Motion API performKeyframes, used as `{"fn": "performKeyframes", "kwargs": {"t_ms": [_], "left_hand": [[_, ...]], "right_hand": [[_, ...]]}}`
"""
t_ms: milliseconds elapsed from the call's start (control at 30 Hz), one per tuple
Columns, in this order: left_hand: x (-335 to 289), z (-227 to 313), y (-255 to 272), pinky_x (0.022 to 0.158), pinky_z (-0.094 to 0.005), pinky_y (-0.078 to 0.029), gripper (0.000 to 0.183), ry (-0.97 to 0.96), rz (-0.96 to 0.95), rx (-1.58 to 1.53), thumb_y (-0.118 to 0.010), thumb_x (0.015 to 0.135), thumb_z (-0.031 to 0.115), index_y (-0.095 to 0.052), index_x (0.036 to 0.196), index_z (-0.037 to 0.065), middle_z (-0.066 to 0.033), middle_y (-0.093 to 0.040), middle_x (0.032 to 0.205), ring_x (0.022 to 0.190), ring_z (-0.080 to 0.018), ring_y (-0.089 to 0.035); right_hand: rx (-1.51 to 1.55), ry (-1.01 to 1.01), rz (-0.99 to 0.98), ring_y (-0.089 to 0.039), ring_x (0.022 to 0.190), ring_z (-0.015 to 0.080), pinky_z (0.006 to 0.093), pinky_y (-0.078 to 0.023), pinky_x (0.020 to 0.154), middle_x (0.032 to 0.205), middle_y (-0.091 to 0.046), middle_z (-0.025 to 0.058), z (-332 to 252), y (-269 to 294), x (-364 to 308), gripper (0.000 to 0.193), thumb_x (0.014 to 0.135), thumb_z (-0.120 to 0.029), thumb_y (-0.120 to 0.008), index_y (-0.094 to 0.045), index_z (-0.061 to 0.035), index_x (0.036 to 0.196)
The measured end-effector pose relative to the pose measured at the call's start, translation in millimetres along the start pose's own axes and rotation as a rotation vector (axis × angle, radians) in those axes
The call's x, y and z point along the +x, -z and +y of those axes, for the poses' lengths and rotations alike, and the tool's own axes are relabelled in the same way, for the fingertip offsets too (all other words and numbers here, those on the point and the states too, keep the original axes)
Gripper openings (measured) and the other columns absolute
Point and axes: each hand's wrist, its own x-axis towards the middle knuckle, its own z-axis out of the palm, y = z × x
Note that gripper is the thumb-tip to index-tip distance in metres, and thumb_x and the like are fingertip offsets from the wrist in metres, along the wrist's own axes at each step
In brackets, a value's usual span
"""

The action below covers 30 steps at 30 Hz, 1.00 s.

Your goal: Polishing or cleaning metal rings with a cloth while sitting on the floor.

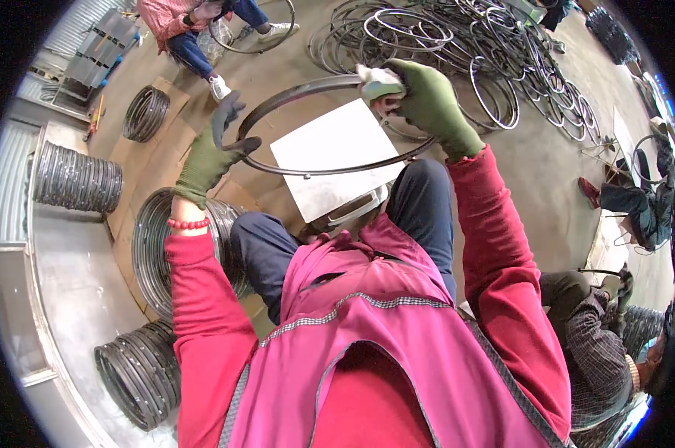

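A thin black wheel rim [330, 171] is held up in front of me, tilted, above a flat white board [307, 149] by my knees. My right hand [430, 101], in a green glove, pinches a crumpled white cloth [380, 81] against the far right part of the rim. My left hand [209, 153], in a green glove with dark fingers, is at the rim's left side. Its thumb and fingers are spread, with the rim's edge passing between them; the thumb appears to touch it.
Stacked rims [76, 178] stand along the left wall, with more rims [154, 254] beside my left leg. A large tangled heap of rims [494, 52] lies at the far right. One person [184, 33] sits at the far left with a rim; another person [595, 351] is close on the right.
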Motion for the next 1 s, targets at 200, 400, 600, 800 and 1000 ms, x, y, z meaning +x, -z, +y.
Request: {"fn": "performKeyframes", "kwargs": {"t_ms": [200, 400, 600, 800, 1000], "left_hand": [[25.2, 57.7, -51.7, 0.086, -0.0396, -0.044, 0.059, -0.229, -0.006, 0.328, -0.073, 0.067, 0.018, -0.047, 0.119, 0.005, -0.0176, -0.055, 0.111, 0.101, -0.0335, -0.054], [22.2, 29.8, -54.9, 0.072, -0.0421, -0.045, 0.041, -0.199, 0.176, 0.452, -0.062, 0.074, 0.020, -0.054, 0.114, 0.015, -0.0136, -0.060, 0.092, 0.084, -0.0329, -0.056], [14.0, 23.9, -49.5, 0.070, -0.0399, -0.046, 0.032, -0.260, 0.274, 0.407, -0.061, 0.074, 0.017, -0.060, 0.106, 0.018, -0.0109, -0.061, 0.090, 0.082, -0.0316, -0.058], [14.2, 27.5, -46.2, 0.068, -0.0385, -0.047, 0.031, -0.222, 0.285, 0.396, -0.063, 0.072, 0.015, -0.061, 0.104, 0.015, -0.0109, -0.062, 0.091, 0.082, -0.0316, -0.058], [23.9, 47.3, -45.5, 0.065, -0.0384, -0.047, 0.030, -0.252, 0.231, 0.485, -0.067, 0.070, 0.019, -0.062, 0.099, 0.015, -0.0119, -0.062, 0.086, 0.079, -0.0312, -0.059]], "right_hand": [[0.018, 0.069, -0.094, -0.063, 0.062, 0.0240, 0.0347, -0.049, 0.054, 0.079, -0.063, 0.0099, -54.6, -36.2, 18.4, 0.039, 0.064, -0.027, -0.074, -0.059, -0.0093, 0.095], [0.897, -0.042, 0.143, -0.052, 0.061, 0.0058, 0.0197, -0.042, 0.052, 0.080, -0.061, -0.0001, -15.3, -17.3, 13.3, 0.015, 0.082, -0.015, -0.060, -0.063, -0.0043, 0.091], [1.042, -0.173, -0.157, -0.063, 0.077, 0.0137, 0.0275, -0.055, 0.058, 0.098, -0.062, 0.0070, 3.8, -0.8, -9.1, 0.036, 0.072, 0.001, -0.063, -0.055, -0.0028, 0.107], [-0.032, -0.044, -0.193, -0.061, 0.079, 0.0296, 0.0380, -0.049, 0.066, 0.087, -0.063, 0.0100, -47.1, -34.5, 9.9, 0.039, 0.062, -0.030, -0.073, -0.061, -0.0112, 0.093], [-0.206, 0.091, -0.174, -0.063, 0.076, 0.0262, 0.0374, -0.050, 0.064, 0.080, -0.062, 0.0073, -93.0, -54.6, 29.0, 0.035, 0.063, -0.032, -0.072, -0.060, -0.0130, 0.089]]}}
